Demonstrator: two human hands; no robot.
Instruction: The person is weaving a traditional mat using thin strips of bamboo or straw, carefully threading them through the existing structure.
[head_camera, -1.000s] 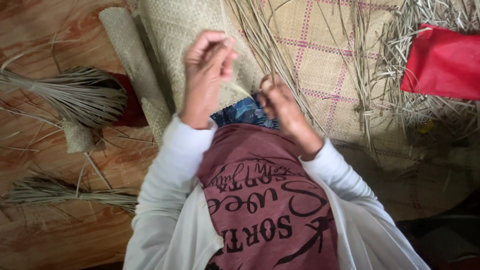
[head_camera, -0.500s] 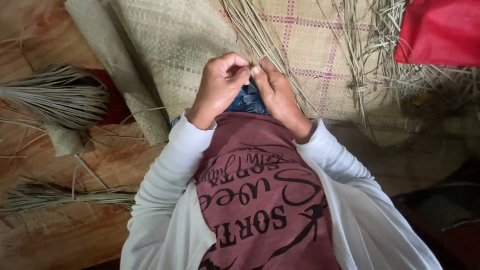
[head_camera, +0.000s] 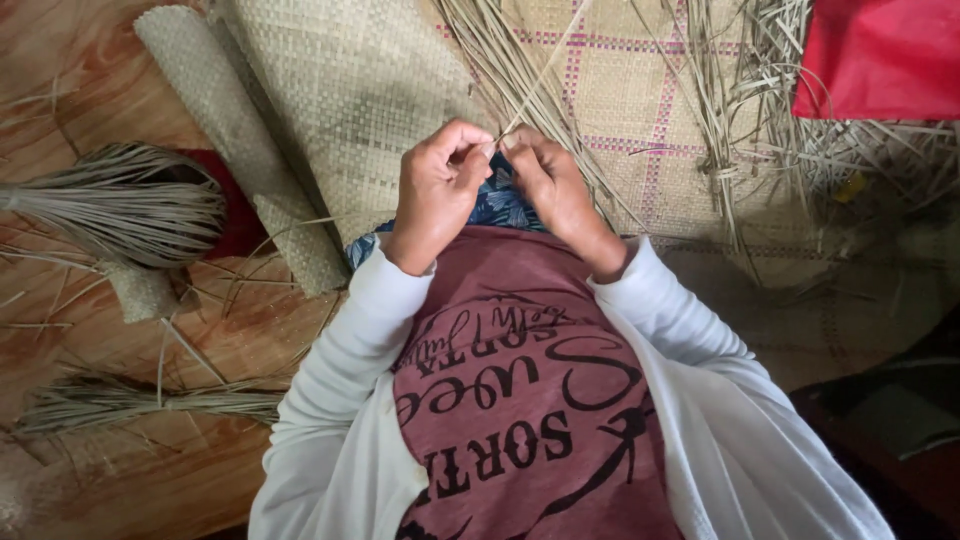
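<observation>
The woven mat (head_camera: 650, 110) covered most of the floor ahead of the person, pale straw crossed by pink lines, and everything else sat around it. At its left edge a narrower strip of matting (head_camera: 215, 130) lay partly rolled on the wooden floor (head_camera: 70, 60). At the mat's far right corner a red cloth (head_camera: 880, 55) rested on a tangle of loose straw (head_camera: 830, 150). Well to the left of the mat, a fanned bundle of reeds (head_camera: 110, 205) lay on the boards, with a flatter sheaf (head_camera: 140, 400) nearer the person.

Over the mat's near edge the two hands had come together since a second before, when the left one was raised and apart. The left hand (head_camera: 435, 190) was curled with thumb and forefinger pinched shut; the right hand (head_camera: 550, 180) met it fingertip to fingertip, its grip likewise closed. Between them they held a single thin strand (head_camera: 545, 70), which ran up and away across the mat. By my judgement, that closing-in meant the strand was now being worked finely at the fingertips.
</observation>
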